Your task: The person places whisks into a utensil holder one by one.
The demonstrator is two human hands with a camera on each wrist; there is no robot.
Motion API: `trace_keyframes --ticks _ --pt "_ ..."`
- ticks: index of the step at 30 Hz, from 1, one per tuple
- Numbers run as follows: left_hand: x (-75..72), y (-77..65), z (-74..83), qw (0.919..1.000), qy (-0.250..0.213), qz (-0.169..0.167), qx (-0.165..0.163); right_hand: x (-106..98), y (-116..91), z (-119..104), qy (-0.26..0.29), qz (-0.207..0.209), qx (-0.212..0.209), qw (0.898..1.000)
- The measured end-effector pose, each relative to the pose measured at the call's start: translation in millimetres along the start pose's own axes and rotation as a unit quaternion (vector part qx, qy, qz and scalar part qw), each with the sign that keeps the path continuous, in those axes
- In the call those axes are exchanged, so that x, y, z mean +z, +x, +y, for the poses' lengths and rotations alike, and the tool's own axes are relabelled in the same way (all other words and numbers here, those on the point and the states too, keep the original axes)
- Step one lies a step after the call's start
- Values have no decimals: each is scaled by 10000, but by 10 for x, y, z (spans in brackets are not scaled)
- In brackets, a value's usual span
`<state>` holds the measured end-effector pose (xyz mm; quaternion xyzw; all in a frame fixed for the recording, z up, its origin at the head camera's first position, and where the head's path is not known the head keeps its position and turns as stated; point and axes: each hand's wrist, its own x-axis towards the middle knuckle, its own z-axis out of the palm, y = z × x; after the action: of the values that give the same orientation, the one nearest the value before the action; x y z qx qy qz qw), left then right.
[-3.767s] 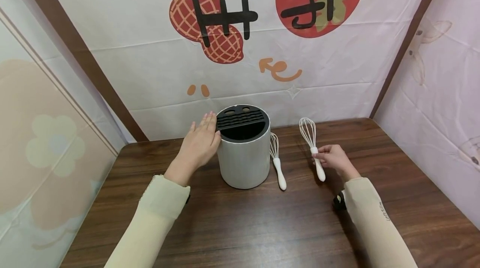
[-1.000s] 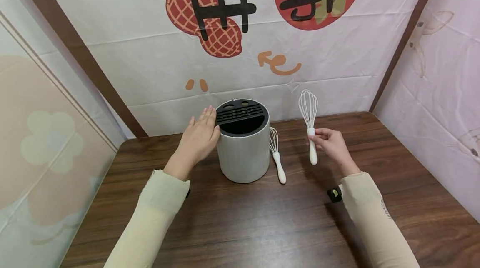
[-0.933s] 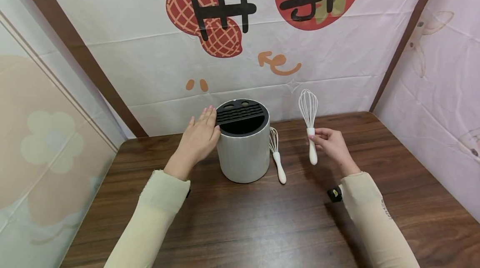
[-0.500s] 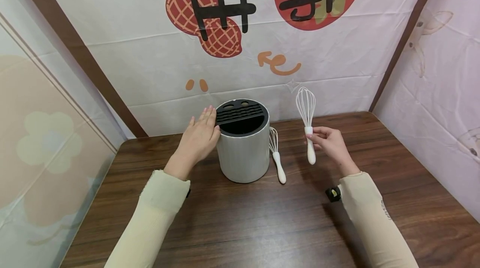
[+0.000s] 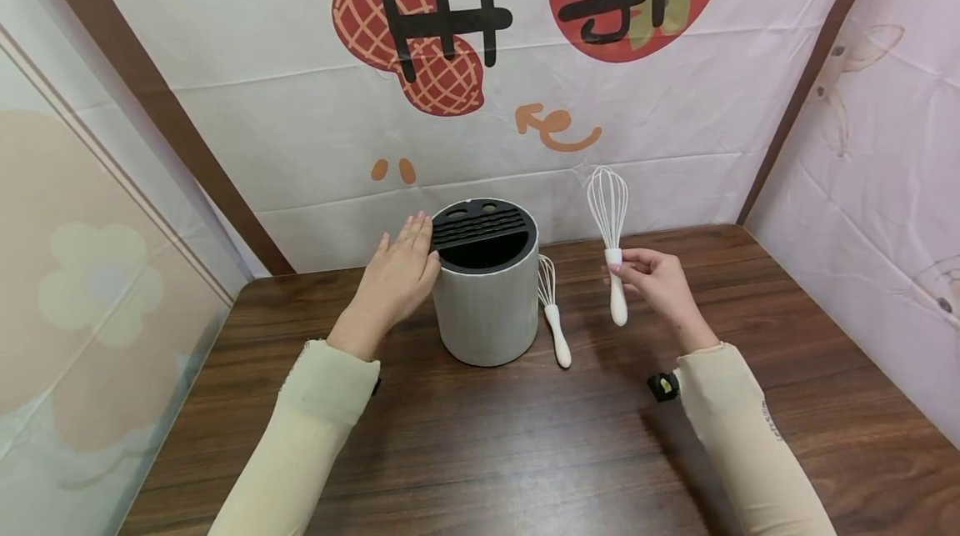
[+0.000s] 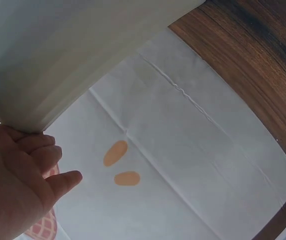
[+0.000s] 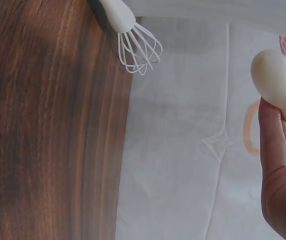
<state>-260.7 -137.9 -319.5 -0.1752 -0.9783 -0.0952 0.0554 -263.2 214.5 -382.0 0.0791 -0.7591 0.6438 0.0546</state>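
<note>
A white cylindrical utensil holder (image 5: 487,319) stands upright, its black lid (image 5: 480,227) having two round holes, several slots and a wide front opening. My left hand (image 5: 393,279) rests against its upper left side with straightened fingers, touching the wall in the left wrist view too. With thumb and fingers my right hand (image 5: 662,288) pinches a white whisk (image 5: 617,301) at the upper handle, wires upward, raised above the table. The rounded handle end (image 7: 273,75) shows in the right wrist view. A second white whisk (image 5: 556,334) lies beside the holder, its wires partly hidden behind it.
The brown wooden table (image 5: 480,453) ends at a printed white cloth backdrop (image 5: 300,144) just behind the holder. Another cloth wall (image 5: 885,211) rises along the right side. A small black device (image 5: 663,387) is on the right wrist.
Since the earliest frame, my right hand has raised the whisk off the table and tilted it more upright. Lately the whisk drifts slightly left and up. My left hand stays on the holder.
</note>
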Motion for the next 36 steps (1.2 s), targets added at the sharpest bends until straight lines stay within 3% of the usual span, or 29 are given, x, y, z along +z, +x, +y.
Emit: trace_keyframes --ticks 12,27,36 --pt "15 1 -10 10000 -54 51 35 59 8 -61 161 112 -1 9998" --pt "22 2 -17 9999 -98 25 34 109 -18 -133 369 -33 -173 9992" --pt "29 11 -26 9999 -92 51 54 138 -4 -156 236 -40 -99 9997"
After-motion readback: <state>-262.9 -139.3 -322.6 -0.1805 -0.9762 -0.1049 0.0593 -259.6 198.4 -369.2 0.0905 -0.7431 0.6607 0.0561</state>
